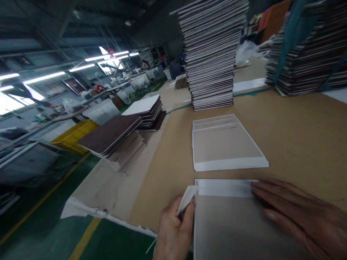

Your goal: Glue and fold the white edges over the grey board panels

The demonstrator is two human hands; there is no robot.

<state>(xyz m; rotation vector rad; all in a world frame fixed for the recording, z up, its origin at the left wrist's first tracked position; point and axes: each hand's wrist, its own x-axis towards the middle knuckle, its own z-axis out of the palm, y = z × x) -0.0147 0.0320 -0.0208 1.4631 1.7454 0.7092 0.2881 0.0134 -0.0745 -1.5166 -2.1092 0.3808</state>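
A grey panel with a white strip along its far edge lies at the bottom of the view. At its left edge, my left hand pinches a small white strip end between thumb and fingers. My right hand lies flat, slightly blurred, on the panel's right part, fingertips at the white strip's right end. Just beyond is a second panel, beige-grey with white borders, untouched on the brown board.
A tall stack of panels rises behind the second panel. Strapped dark stacks stand at the back right. Lower piles of dark boards and white-topped boards sit to the left, near the table edge. A yellow crate lies beyond.
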